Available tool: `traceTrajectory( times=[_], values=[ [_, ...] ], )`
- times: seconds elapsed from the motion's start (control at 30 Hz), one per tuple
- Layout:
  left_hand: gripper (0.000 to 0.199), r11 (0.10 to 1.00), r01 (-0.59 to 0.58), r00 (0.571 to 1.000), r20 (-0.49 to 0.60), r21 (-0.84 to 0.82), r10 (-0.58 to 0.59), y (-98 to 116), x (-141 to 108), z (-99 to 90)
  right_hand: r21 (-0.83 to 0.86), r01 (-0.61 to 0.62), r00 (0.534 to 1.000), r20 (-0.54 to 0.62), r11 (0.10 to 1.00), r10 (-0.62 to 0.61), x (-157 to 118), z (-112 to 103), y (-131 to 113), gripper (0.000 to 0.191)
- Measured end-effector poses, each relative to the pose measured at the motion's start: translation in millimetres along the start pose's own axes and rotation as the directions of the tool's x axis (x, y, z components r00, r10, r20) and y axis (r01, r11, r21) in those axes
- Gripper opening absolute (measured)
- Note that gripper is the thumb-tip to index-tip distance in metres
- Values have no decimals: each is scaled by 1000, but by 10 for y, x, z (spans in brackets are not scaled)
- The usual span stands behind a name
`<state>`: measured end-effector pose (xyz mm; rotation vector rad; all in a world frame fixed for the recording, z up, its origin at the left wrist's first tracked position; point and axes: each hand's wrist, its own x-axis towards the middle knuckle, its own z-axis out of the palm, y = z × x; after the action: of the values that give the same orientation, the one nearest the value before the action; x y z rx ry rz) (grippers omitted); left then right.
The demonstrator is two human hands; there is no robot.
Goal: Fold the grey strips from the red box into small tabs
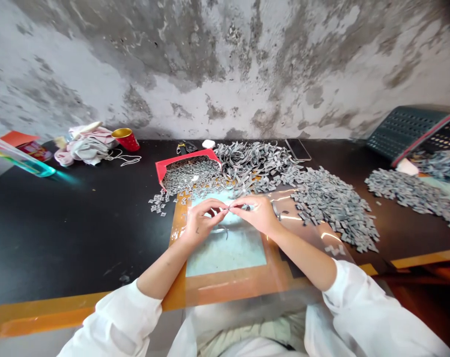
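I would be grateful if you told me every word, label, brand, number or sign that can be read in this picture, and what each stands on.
No word, brand or number can be read with certainty.
Red packet: it shows some print, too small and blurred to read.
Clear plastic item: it shows coloured bands, too blurred to read.

The left hand (204, 222) and right hand (255, 213) pinch a tiny grey folded strip (237, 205) between them. Many matching grey folded strips (332, 210) lie in a loose, scattered heap just beyond the right hand.
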<state>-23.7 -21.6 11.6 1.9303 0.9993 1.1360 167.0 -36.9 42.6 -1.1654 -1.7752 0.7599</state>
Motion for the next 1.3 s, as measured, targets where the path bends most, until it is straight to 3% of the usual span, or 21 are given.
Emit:
traceTrajectory(
  times=[0.1,0.17,0.23,0.3,0.4,0.47,0.53,0.6,0.73,0.87,1.0,1.17,1.3],
  values=[
    [22,967,-117,989,118,226,92,-57,73,-133,-304,59,998,-19,951,-67,-40,-260,69,14],
    [22,875,-165,986,74,455,147,-122,136,-327,-566,19,991,-96,824,-89,-95,-556,195,16],
    [25,774,-79,990,-43,628,135,-213,189,-575,-755,-94,970,-217,649,-113,-175,-898,374,23],
    [27,698,-11,991,-84,716,102,-326,219,-817,-843,-204,952,-288,498,-98,-261,-1197,553,27],
    [28,652,-44,999,30,757,32,-511,229,-1046,-881,-278,937,-336,383,-91,-329,-1384,684,29],
    [28,651,-95,993,119,753,8,-618,227,-1084,-873,-213,955,-280,438,-95,-302,-1280,635,31],
    [29,648,-142,984,179,748,10,-695,224,-1058,-821,-41,990,-111,570,-90,-224,-1032,513,28],
    [31,644,-169,979,204,746,21,-736,222,-1012,-735,108,993,54,670,-102,-129,-725,380,24],
    [32,665,-156,982,187,731,25,-717,211,-948,-662,229,971,209,714,-118,-18,-249,239,19],
    [30,671,-122,988,154,732,12,-653,205,-921,-591,301,945,287,748,-153,-74,-29,196,21],
    [27,680,-95,987,160,727,-33,-640,206,-899,-591,296,939,324,750,-115,-170,181,130,32],
    [27,719,-45,995,93,693,-28,-699,204,-884,-622,340,922,370,705,-118,-192,383,96,16],
    [29,721,2,996,61,693,-61,-739,197,-888,-549,250,953,284,798,-104,-154,383,70,12]
  ],
)
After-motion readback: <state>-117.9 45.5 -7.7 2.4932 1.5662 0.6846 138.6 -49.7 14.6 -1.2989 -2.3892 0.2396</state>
